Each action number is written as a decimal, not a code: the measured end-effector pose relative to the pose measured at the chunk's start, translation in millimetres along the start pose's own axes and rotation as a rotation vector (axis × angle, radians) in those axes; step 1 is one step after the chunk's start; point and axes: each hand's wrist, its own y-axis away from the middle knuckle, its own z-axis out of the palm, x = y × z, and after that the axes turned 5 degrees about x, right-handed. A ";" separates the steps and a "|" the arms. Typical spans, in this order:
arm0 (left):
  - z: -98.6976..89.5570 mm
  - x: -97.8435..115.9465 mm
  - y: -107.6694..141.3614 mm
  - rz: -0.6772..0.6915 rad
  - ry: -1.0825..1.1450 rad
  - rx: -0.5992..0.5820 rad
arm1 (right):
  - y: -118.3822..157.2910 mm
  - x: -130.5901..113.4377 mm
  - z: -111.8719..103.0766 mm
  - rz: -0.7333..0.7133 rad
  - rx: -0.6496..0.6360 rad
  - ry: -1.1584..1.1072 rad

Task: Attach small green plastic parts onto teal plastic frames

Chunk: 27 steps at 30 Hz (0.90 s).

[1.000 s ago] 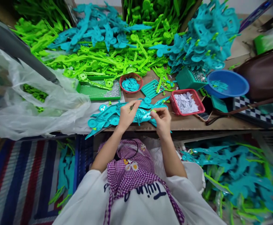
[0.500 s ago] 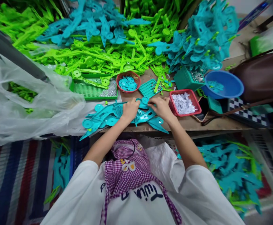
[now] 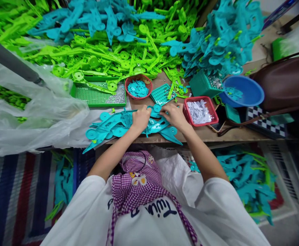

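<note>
Several blue plastic parts (image 3: pixel 118 130) lie overlapped at the table's front edge. My left hand (image 3: pixel 141 118) is closed on one of them, near its round end (image 3: pixel 157 108). On the other side of that round end, my right hand (image 3: pixel 173 115) has its thumb and fingertips pinched together at the part; whatever is between them is too small to make out. A red basket (image 3: pixel 214 108) of white pieces stands just right of my right hand. Behind my hands are a round red basket (image 3: pixel 149 82) with small blue pieces and a small teal tray (image 3: pixel 162 93).
Green and blue parts are heaped along the back (image 3: pixel 108 58). A green tray (image 3: pixel 87 99) holds small metal pieces. At the right are a teal box (image 3: pixel 203 85), a blue bowl (image 3: pixel 254 94) and a brown bag (image 3: pixel 287 82). Plastic sheeting (image 3: pixel 62 126) covers the left.
The whole view has shifted slightly, with table items appearing a little further left. Both hands stay at the same blue part, with hardly any change in their grip.
</note>
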 end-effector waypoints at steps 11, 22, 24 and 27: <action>-2.4 0.1 -1.1 0.002 -0.011 -0.010 | -9.8 5.2 6.7 0.090 -0.111 -0.048; -21.7 -13.6 9.0 0.068 0.070 0.202 | 8.7 -2.4 -28.5 -0.037 0.016 -0.036; -28.4 -19.7 5.6 0.065 0.102 0.305 | -3.6 -1.8 -25.8 -0.068 0.012 -0.011; -38.1 -28.4 -3.2 0.085 0.133 0.454 | -21.3 -1.6 -20.8 -0.086 0.114 0.028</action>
